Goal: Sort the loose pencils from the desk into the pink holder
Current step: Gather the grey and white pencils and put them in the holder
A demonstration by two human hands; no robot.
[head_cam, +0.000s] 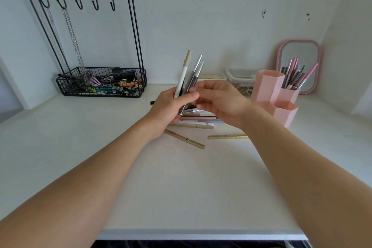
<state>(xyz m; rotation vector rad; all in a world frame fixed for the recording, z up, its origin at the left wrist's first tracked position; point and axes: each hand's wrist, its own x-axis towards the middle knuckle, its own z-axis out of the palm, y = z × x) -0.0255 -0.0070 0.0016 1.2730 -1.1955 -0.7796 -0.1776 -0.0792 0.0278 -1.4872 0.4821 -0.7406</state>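
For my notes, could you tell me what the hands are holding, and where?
The left hand grips a bunch of pencils by their lower ends; the right hand touches them.

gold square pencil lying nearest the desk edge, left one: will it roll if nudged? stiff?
The gold pencil looks square-edged with flat faces, so it would probably slide on the desk rather than roll. It lies dead straight, likely stiff. A dark seam partway along suggests a cap that might pull off if gripped there. It is thin, so probably light.

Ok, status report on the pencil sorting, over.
Left hand grips a bunch of pencils upright; right hand touches them, fingers curled. Pink holder partly filled. Gold pencils lie loose on desk. Nothing blocking.
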